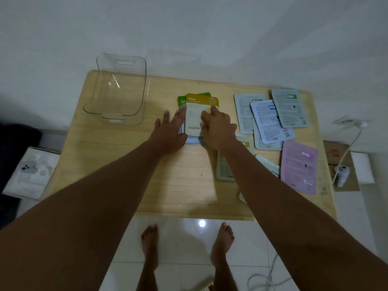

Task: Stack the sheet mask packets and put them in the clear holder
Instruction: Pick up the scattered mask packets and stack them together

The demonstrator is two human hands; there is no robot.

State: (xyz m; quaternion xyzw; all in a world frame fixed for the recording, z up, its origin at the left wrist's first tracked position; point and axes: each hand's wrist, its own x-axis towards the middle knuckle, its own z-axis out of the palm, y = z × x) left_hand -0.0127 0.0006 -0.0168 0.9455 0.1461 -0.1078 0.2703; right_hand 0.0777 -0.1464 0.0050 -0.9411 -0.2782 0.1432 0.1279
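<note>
A small stack of sheet mask packets [194,114] lies at the middle of the wooden table [126,164], a yellow "Honey" packet on top and green ones under it. My left hand [170,131] lies flat with fingers spread against the stack's left edge. My right hand [218,129] rests on the stack's right side, fingers curled on the top packet. The clear holder [117,91] stands empty at the table's back left. Several loose packets, grey, pale blue [270,120] and pink [299,166], lie face down on the right.
A white box [31,173] sits on the floor to the left. On the right lie a cardboard sheet [344,169], a white device with a cable [342,172] and a wall plug. My bare feet stand on white tiles below the table's near edge.
</note>
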